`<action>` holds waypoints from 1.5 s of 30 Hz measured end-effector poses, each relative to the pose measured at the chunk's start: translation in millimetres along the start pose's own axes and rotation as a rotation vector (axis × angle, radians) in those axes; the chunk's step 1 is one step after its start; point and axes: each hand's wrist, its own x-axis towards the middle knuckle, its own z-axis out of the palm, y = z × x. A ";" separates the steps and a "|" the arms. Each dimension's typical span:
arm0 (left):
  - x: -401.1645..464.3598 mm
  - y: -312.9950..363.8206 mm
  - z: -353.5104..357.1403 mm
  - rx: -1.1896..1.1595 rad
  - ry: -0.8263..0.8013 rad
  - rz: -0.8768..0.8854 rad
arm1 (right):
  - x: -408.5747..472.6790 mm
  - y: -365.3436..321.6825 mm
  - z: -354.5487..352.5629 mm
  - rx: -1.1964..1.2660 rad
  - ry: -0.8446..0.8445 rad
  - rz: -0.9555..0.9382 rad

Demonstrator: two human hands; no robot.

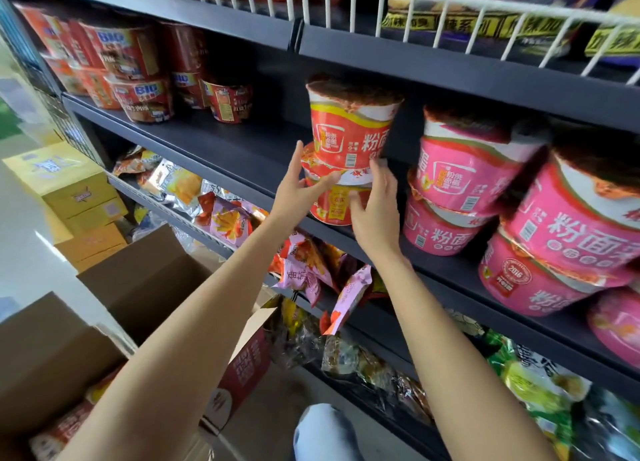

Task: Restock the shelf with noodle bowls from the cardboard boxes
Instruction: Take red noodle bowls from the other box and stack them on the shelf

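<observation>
We see two red noodle bowls stacked on the dark shelf (242, 155), near the centre of the head view. The upper red bowl (351, 128) sits on the lid of the lower red bowl (334, 202), tilted slightly toward 1 o'clock.

Our left hand (299, 192) is at 9 o'clock of the stack, fingers straight and spread, its grip wide; the fingertips lie against the lower bowl's lid edge, though we cannot tell how firmly they touch. Our right hand (375, 207) is at 3 o'clock of the stack, fingers loosely extended along the lower bowl's side and reaching up to the base of the upper one; its grip is also wide, curled round nothing.

At 3 o'clock of the red stack, just beside it, stand pink noodle bowls (464, 180) in stacks of two, with more pink bowls running on toward the right edge. At 10 o'clock, well apart on the same shelf, are red-and-brown cup noodles (138, 76).

Below the shelf, at 6 o'clock, lie snack bags (304, 273) on a lower tier. At 8 o'clock, on the floor, stands an open cardboard box (152, 280), and at 7 o'clock a second cardboard box (48, 356) with red packaging showing inside. Yellow cartons (69, 190) are stacked at 9 o'clock.
</observation>
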 end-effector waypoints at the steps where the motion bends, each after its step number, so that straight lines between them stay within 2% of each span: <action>1: 5.1 -0.6 4.6 0.053 -0.008 0.037 | -2.0 3.8 1.2 -0.034 0.000 -0.035; 5: 25.3 -3.7 30.6 0.196 -0.011 0.179 | -2.6 14.5 0.7 -0.379 0.095 -0.144; 9: 56.9 -9.4 56.6 0.171 0.045 0.147 | 6.9 20.5 0.4 -0.460 0.087 -0.221; 12: 75.8 -7.1 60.3 0.046 0.044 0.023 | 17.7 26.1 6.5 -0.411 -0.064 -0.134; 14: 74.7 -1.9 53.3 -0.101 -0.025 -0.078 | 21.4 28.6 9.4 -0.392 -0.183 -0.038; 15: 69.2 -2.8 45.4 -0.097 -0.057 -0.078 | 20.2 28.7 9.9 -0.424 -0.202 -0.027; 19: 10.3 -18.7 -9.0 0.299 -0.034 0.121 | -8.6 16.4 16.1 -0.519 -0.179 -0.211; 22: -58.1 -36.9 -62.5 0.557 0.051 0.233 | -50.0 -1.7 36.4 -0.398 -0.163 -0.377; 24: -106.4 -57.7 -106.1 0.675 0.133 0.245 | -81.8 -18.9 56.9 -0.286 -0.243 -0.458; 26: -152.3 -87.2 -151.1 0.765 0.220 0.181 | -113.3 -40.9 81.7 -0.172 -0.388 -0.490; 28: -194.3 -121.5 -195.8 0.825 0.302 0.044 | -142.2 -64.3 112.9 -0.042 -0.582 -0.478; 31: -246.8 -185.7 -266.9 0.924 0.445 -0.244 | -176.1 -99.3 169.5 0.080 -0.797 -0.538; 34: -289.3 -249.9 -328.0 0.907 0.575 -0.550 | -205.7 -127.9 242.7 0.089 -0.956 -0.611; 36: -312.1 -284.9 -354.7 0.911 0.611 -0.725 | -229.3 -137.6 299.9 0.002 -1.109 -0.657; 39: -332.9 -324.1 -373.7 0.928 0.592 -0.878 | -272.9 -131.6 382.8 -0.317 -1.383 -0.787; 41: -339.9 -344.1 -379.3 0.903 0.603 -0.910 | -301.9 -116.8 424.9 -0.521 -1.514 -0.866; 45: -350.1 -367.9 -385.7 0.833 0.610 -0.836 | -334.2 -81.6 479.4 -0.819 -1.598 -1.063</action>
